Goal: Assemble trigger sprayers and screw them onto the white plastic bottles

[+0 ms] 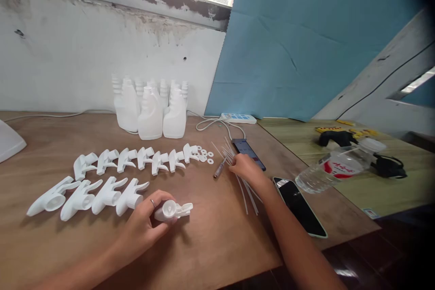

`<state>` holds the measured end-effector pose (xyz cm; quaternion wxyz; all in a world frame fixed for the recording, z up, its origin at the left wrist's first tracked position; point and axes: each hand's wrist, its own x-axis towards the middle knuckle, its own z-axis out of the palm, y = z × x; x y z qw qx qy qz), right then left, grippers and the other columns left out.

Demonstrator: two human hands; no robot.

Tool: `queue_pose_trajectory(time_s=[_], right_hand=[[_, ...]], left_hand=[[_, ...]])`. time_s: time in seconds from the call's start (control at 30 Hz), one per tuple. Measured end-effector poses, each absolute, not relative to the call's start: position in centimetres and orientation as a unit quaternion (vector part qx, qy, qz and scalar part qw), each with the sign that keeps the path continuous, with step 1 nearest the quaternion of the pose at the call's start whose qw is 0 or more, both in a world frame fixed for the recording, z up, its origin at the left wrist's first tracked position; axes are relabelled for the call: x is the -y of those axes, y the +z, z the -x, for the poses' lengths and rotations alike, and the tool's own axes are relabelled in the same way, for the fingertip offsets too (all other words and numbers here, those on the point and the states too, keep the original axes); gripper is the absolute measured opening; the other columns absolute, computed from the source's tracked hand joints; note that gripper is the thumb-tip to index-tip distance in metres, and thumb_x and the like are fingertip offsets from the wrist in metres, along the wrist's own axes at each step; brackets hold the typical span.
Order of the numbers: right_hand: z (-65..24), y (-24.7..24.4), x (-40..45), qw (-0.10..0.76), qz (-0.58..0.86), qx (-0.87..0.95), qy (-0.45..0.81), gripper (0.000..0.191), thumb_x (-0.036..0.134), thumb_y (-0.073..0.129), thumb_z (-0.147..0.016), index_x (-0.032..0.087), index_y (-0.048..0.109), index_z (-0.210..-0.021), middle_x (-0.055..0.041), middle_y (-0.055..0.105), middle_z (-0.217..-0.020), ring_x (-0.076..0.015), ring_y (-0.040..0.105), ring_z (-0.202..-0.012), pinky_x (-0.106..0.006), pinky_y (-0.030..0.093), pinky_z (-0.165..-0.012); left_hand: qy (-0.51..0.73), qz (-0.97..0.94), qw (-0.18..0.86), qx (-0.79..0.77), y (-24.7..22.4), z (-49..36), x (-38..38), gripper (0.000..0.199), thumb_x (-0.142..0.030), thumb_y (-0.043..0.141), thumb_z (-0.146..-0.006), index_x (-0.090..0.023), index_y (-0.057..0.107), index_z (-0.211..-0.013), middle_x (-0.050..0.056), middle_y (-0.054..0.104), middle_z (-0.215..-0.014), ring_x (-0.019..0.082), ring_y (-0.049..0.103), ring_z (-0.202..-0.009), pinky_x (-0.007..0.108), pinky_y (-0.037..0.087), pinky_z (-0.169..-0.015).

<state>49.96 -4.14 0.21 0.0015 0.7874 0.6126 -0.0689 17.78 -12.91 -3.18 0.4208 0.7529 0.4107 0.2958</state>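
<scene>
My left hand [149, 224] is closed around a white trigger sprayer head [169, 210], its round collar opening facing up. My right hand [247, 168] has its fingers pinched together at a loose bunch of thin clear dip tubes [249, 197]; the fingertips are partly hidden among them. Just left of that hand lies a small screwdriver [219, 170]. Small white washers [210, 161] are scattered beyond it. More sprayer heads [108, 195] lie in two rows on the brown table [210, 244], left of and beyond my left hand.
White spray bottles [150, 120] stand grouped against the wall. A power strip [238, 118] with a cable lies at the back. One phone [249, 153] is beyond my right hand, another phone [299, 206] right of my forearm. A water bottle [340, 167] stands at the right.
</scene>
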Motion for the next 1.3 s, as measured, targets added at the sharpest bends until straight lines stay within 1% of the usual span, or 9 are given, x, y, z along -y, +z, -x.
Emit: queue_pose_trajectory(time_s=[0.3, 0.4, 0.47, 0.53, 0.67, 0.77, 0.9, 1.07, 1.3], right_hand=[[-50.8, 2.5, 4.5, -0.095, -0.832, -0.547, -0.003, 0.022, 0.029, 0.051, -0.080, 0.014, 0.066, -0.075, -0.0190, 0.071, -0.081, -0.0321, 0.068, -0.083, -0.033, 0.043, -0.064], [-49.6, 3.1, 4.7, -0.299, -0.760, -0.575, -0.053, 0.020, 0.031, 0.047, -0.083, 0.016, 0.061, -0.084, -0.0123, 0.070, -0.084, -0.0234, 0.067, -0.079, -0.031, 0.046, -0.068], [-47.5, 3.4, 5.1, -0.461, -0.636, -0.592, -0.181, 0.018, 0.035, 0.051, -0.082, 0.018, 0.057, -0.083, -0.0081, 0.069, -0.079, -0.0196, 0.065, -0.073, -0.031, 0.048, -0.070], [-44.7, 3.4, 5.9, -0.534, -0.506, -0.591, -0.332, 0.016, 0.034, 0.056, -0.080, 0.019, 0.053, -0.081, -0.0038, 0.065, -0.073, -0.0183, 0.064, -0.072, -0.032, 0.050, -0.072], [-38.5, 3.0, 7.9, -0.531, -0.308, -0.519, -0.595, 0.015, 0.018, 0.059, -0.074, 0.022, 0.047, -0.082, 0.0047, 0.053, -0.067, -0.0114, 0.054, -0.057, -0.025, 0.043, -0.058], [-35.3, 2.7, 9.0, -0.486, -0.218, -0.461, -0.710, 0.008, 0.019, 0.057, -0.080, 0.021, 0.050, -0.084, 0.0031, 0.051, -0.068, -0.0100, 0.044, -0.053, -0.022, 0.033, -0.050], [-33.2, 2.4, 9.2, -0.460, -0.182, -0.445, -0.747, 0.011, 0.033, 0.054, -0.091, 0.023, 0.054, -0.096, 0.0043, 0.045, -0.065, -0.0092, 0.033, -0.050, -0.021, 0.026, -0.048], [-32.4, 1.0, 9.0, -0.457, -0.169, -0.403, -0.775, 0.043, 0.043, 0.051, -0.089, 0.020, 0.035, -0.056, 0.0069, 0.023, -0.051, -0.0083, 0.016, -0.044, -0.023, 0.014, -0.043], [-32.2, 0.0, 9.1, -0.462, -0.175, -0.383, -0.781, 0.038, 0.034, 0.050, -0.074, 0.021, 0.023, -0.050, 0.0089, 0.014, -0.044, -0.0060, 0.008, -0.039, -0.022, 0.009, -0.039]], left_hand=[[0.299, -0.750, 0.420, -0.414, -3.1, -17.8, 13.0, 0.014, -0.024, 0.057, -0.085, -0.021, 0.056, -0.099, 0.002, 0.061, -0.093, 0.017, 0.056, -0.083, 0.027, 0.042, -0.073], [0.307, -0.752, 0.422, -0.403, -3.0, -17.9, 13.0, 0.013, -0.024, 0.059, -0.084, -0.019, 0.058, -0.097, 0.004, 0.062, -0.096, 0.018, 0.057, -0.086, 0.028, 0.043, -0.075], [0.314, -0.751, 0.424, -0.398, -2.9, -18.0, 12.9, 0.013, -0.023, 0.059, -0.083, -0.019, 0.060, -0.096, 0.005, 0.063, -0.098, 0.019, 0.058, -0.088, 0.028, 0.043, -0.077], [0.320, -0.747, 0.425, -0.399, -2.8, -18.0, 12.8, 0.014, -0.023, 0.060, -0.083, -0.019, 0.061, -0.096, 0.005, 0.063, -0.098, 0.019, 0.058, -0.089, 0.029, 0.043, -0.078], [0.325, -0.742, 0.429, -0.400, -2.7, -18.0, 12.7, 0.014, -0.022, 0.061, -0.083, -0.019, 0.062, -0.096, 0.004, 0.063, -0.096, 0.019, 0.058, -0.088, 0.028, 0.043, -0.078], [0.331, -0.743, 0.418, -0.403, -2.9, -18.0, 12.7, 0.014, -0.025, 0.062, -0.083, -0.018, 0.063, -0.095, 0.003, 0.062, -0.093, 0.019, 0.057, -0.086, 0.028, 0.043, -0.076], [0.331, -0.744, 0.411, -0.410, -3.1, -17.9, 12.6, 0.018, -0.032, 0.061, -0.084, -0.017, 0.063, -0.094, 0.004, 0.062, -0.089, 0.018, 0.055, -0.080, 0.028, 0.044, -0.071], [0.335, -0.745, 0.412, -0.404, -3.4, -17.9, 12.5, 0.018, -0.034, 0.061, -0.084, -0.016, 0.062, -0.090, 0.005, 0.061, -0.090, 0.018, 0.054, -0.081, 0.028, 0.044, -0.071], [0.339, -0.741, 0.433, -0.385, -3.6, -17.8, 12.4, 0.015, -0.030, 0.061, -0.085, -0.017, 0.063, -0.092, 0.004, 0.060, -0.092, 0.018, 0.053, -0.083, 0.028, 0.042, -0.074]])
